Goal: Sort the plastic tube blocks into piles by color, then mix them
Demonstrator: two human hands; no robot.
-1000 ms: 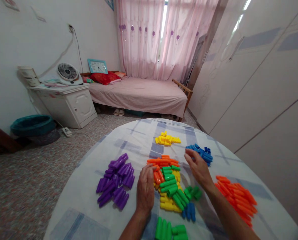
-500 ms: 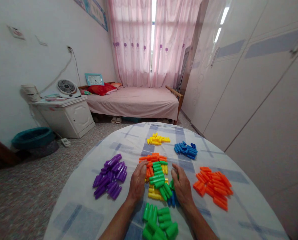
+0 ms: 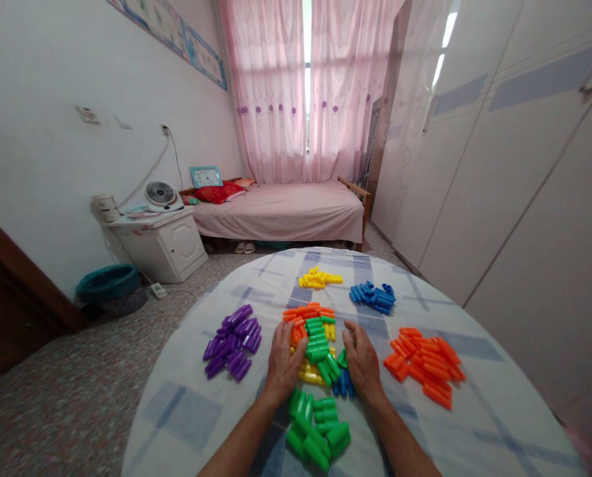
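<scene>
In the middle of the table lies a mixed heap of bullet-shaped plastic toy blocks: orange blocks [image 3: 308,311], green blocks [image 3: 318,341], yellow blocks [image 3: 312,375] and blue blocks [image 3: 344,383]. My left hand [image 3: 282,361] rests along the heap's left side, fingers stretched, thumb toward the green pieces. On the right side my right hand [image 3: 361,361] lies beside the green and blue pieces, its fingers apart. Neither hand is closed round a block. Nearest me, between my forearms, sits a separate green pile [image 3: 316,430].
Around the heap on the checked tablecloth [image 3: 177,404] are a purple pile [image 3: 234,341], a yellow pile [image 3: 320,278], a blue pile [image 3: 373,297] and another orange pile [image 3: 425,361]. Beyond the round table stand a bed [image 3: 296,209], a white cabinet [image 3: 177,245] and a wardrobe [image 3: 514,179].
The head view has turned slightly left, so the room appears shifted right. My left thumb has come farther over the heap; my right hand stays beside it.
</scene>
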